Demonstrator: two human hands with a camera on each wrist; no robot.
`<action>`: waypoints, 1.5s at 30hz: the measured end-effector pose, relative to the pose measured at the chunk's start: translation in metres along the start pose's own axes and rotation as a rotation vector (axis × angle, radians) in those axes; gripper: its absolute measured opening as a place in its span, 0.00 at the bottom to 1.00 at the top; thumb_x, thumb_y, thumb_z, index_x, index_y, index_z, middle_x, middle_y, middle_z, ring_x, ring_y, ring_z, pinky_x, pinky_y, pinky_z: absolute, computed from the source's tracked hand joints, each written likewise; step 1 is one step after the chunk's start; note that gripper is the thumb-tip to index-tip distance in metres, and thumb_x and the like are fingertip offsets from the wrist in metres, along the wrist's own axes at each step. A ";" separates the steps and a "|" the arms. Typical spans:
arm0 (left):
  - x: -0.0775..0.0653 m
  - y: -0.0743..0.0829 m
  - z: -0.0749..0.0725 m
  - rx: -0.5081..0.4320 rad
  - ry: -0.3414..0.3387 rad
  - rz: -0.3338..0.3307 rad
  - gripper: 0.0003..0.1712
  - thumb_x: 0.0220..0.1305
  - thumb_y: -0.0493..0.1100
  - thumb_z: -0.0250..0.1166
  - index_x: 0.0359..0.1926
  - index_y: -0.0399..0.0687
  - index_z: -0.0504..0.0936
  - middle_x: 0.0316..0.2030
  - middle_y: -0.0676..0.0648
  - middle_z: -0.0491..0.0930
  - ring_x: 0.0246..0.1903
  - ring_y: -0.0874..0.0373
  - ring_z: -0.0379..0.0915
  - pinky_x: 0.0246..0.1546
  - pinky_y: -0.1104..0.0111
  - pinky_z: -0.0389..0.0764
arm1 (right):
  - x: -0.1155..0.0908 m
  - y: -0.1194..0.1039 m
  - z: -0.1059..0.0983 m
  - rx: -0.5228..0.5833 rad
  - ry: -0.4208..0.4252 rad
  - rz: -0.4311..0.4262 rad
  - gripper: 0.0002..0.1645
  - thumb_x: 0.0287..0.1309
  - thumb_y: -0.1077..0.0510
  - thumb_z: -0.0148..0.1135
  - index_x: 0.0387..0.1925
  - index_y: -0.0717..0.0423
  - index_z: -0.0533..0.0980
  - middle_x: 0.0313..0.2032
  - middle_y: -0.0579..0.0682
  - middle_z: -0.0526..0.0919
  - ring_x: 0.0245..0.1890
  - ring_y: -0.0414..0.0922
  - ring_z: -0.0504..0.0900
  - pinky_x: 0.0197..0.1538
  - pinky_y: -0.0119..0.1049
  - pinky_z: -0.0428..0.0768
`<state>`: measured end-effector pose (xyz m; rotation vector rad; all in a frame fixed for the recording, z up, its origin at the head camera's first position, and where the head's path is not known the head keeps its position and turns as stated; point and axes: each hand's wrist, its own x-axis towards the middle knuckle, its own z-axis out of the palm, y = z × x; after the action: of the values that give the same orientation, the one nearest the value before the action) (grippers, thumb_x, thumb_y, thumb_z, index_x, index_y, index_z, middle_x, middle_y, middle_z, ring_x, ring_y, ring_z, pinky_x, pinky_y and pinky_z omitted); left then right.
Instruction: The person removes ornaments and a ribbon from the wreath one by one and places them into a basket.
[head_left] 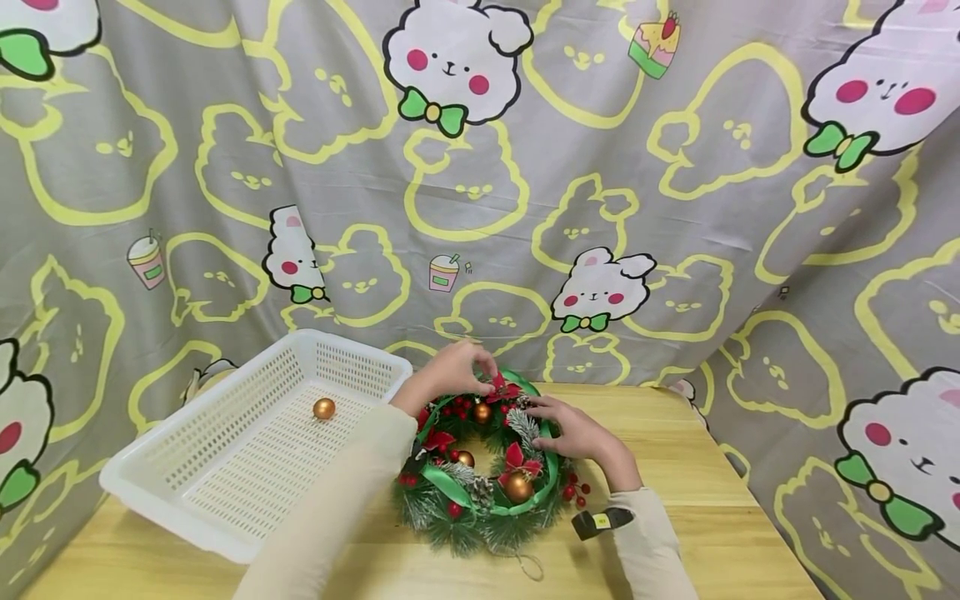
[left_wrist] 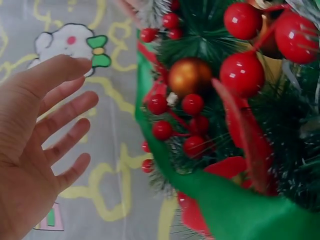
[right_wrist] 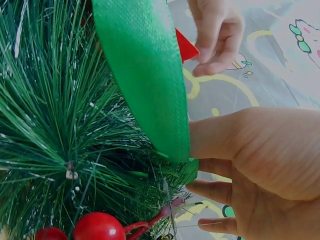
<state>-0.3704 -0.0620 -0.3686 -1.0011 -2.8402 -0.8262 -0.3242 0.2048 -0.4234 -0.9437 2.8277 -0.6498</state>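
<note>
Wreath [head_left: 455,528] — round, face up, between hands | left hand [head_left: 456,369]: fingers spread | right hand [head_left: 576,431]: at green ribbon [right_wrist: 145,75], pinch hidden — cannot tell | cord loop [head_left: 540,567] points away from left hand

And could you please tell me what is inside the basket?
One gold ball lies in the basket. The left sleeve covers part of its right side, so anything there cannot be seen.

No legible text; yellow label [head_left: 602,521] on black strap [head_left: 583,527] unreadable.
</note>
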 end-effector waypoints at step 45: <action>0.013 -0.016 0.034 0.251 -0.211 -0.141 0.12 0.49 0.46 0.83 0.35 0.56 0.91 0.40 0.54 0.86 0.66 0.43 0.63 0.74 0.42 0.54 | -0.002 -0.003 0.000 0.016 -0.007 0.023 0.32 0.65 0.57 0.69 0.67 0.63 0.73 0.74 0.63 0.64 0.75 0.68 0.57 0.70 0.64 0.66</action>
<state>-0.3850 -0.0487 -0.4029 -0.9119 -3.1194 -0.3723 -0.3207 0.2035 -0.4222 -0.9083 2.8185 -0.6642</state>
